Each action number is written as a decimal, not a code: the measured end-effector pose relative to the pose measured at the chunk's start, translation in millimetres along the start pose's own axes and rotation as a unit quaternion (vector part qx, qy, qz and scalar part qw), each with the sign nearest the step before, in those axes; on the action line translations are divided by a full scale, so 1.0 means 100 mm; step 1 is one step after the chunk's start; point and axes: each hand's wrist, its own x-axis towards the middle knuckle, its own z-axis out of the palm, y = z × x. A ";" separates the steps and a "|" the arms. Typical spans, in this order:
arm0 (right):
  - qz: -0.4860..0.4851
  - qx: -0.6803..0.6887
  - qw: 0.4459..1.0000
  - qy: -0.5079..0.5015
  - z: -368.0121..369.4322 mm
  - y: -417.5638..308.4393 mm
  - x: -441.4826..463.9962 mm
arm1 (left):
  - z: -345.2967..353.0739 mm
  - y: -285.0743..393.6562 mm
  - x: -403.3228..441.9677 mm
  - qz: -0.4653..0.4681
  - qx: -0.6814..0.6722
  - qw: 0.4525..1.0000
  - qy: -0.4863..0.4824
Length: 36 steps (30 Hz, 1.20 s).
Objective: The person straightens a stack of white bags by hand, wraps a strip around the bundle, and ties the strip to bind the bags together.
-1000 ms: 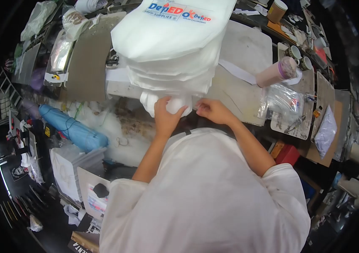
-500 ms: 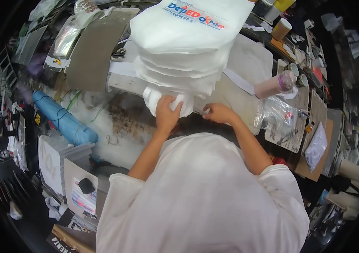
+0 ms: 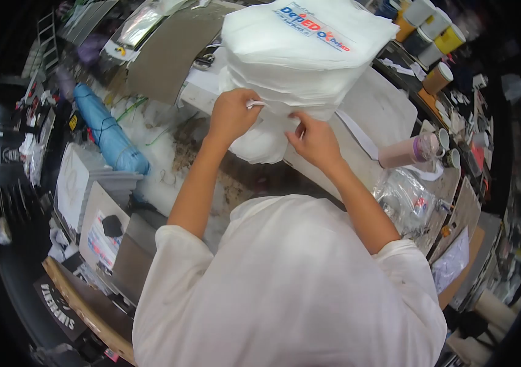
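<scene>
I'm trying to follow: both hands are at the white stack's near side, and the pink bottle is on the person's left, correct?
No, the head view shows the pink bottle on the person's right. The left hand and right hand are at the white stack's near side.

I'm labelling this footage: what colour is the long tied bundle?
The bundle is light blue; head view.
</scene>
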 end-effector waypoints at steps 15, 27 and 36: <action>-0.190 -0.130 0.968 0.102 0.07 -0.30 0.66 | 0.98 -0.27 -1.06 -0.119 -0.112 0.973 0.163; -0.146 0.082 0.985 -0.034 -0.01 -0.30 0.74 | 0.97 -0.35 -0.94 -0.102 -0.097 0.988 0.069; -0.110 0.063 0.988 -0.087 -0.09 -0.34 0.76 | 0.94 -0.50 -0.86 -0.155 -0.091 0.982 0.052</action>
